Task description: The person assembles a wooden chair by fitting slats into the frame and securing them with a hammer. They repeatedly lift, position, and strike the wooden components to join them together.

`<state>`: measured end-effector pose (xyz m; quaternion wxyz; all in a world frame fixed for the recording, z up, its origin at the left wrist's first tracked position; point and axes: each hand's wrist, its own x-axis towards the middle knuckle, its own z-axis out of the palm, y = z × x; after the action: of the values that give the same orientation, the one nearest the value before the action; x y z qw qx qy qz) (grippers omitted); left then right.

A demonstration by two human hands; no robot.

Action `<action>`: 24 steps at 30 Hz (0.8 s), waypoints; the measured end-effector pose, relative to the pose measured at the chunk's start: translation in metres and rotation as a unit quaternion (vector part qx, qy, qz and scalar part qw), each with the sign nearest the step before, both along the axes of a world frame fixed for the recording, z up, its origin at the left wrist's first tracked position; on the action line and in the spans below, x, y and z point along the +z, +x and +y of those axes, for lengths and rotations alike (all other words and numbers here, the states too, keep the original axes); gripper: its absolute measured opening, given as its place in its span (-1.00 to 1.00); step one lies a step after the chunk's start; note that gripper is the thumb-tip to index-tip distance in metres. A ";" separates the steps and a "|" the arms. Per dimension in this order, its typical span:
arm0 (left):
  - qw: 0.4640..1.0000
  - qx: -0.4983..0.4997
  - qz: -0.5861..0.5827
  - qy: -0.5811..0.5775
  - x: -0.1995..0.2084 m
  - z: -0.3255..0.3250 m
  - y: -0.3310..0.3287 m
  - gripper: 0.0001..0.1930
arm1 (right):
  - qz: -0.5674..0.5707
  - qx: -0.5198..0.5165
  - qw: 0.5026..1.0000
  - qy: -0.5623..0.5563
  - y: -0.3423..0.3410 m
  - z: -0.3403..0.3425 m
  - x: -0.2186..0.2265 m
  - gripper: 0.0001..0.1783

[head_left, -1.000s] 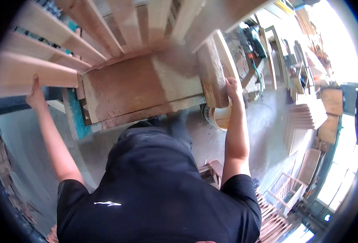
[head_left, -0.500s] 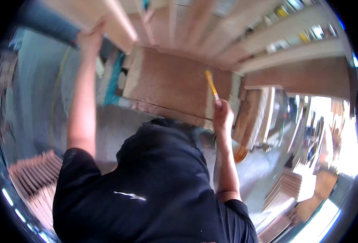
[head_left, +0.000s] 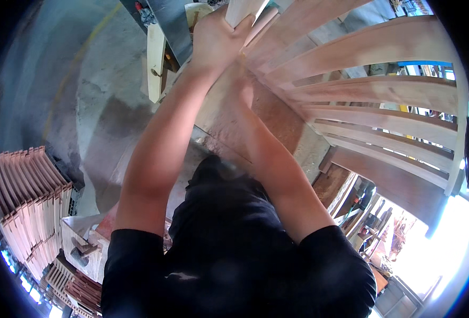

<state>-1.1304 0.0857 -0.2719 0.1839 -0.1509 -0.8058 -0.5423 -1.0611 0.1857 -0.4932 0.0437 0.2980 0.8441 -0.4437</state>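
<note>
My left hand (head_left: pixel 216 42) is wrapped round the end of a pale wooden rail (head_left: pixel 245 11), part of a slatted wooden frame. Below and to the right of it, my right hand (head_left: pixel 240 94) is closed and smeared by motion. A faint yellow tip of a slim brush-like tool (head_left: pixel 241 59) shows just above its fingers, close to the rail's underside; the rest of the tool is hidden. Wide curved slats (head_left: pixel 361 47) of the frame stretch away to the right. Under my right hand lies a brown, dusty wooden surface (head_left: pixel 277 114).
A tall stack of curved wooden pieces (head_left: pixel 28 206) stands at the left, beside a hammer (head_left: pixel 83 252) on a pale box. A pale wooden piece with a hole (head_left: pixel 155 63) is beside a dark metal edge. Loose timber (head_left: pixel 372 222) leans at the lower right.
My view has turned, and the slatted frame appears further right. My left hand has moved right along with the wood it grips. My right hand has come up close to it with the yellow tool.
</note>
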 end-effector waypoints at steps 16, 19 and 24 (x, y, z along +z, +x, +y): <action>1.000 -0.008 -0.013 0.010 -0.009 -0.005 -0.015 -0.62 | -0.042 0.067 0.997 0.028 -0.070 0.023 0.027 -0.53; 1.000 -0.001 -0.009 0.001 -0.013 -0.005 -0.011 -0.62 | -0.054 0.113 0.992 0.009 -0.063 0.046 0.038 -0.56; 1.000 -0.006 0.008 0.017 -0.014 -0.006 -0.011 -0.62 | -0.064 0.152 0.986 -0.018 -0.047 0.074 0.050 -0.62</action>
<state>-1.1416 0.0800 -0.2857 0.1891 -0.1568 -0.7940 -0.5561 -1.1083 0.2593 -0.4433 0.1699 0.1937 0.8666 -0.4273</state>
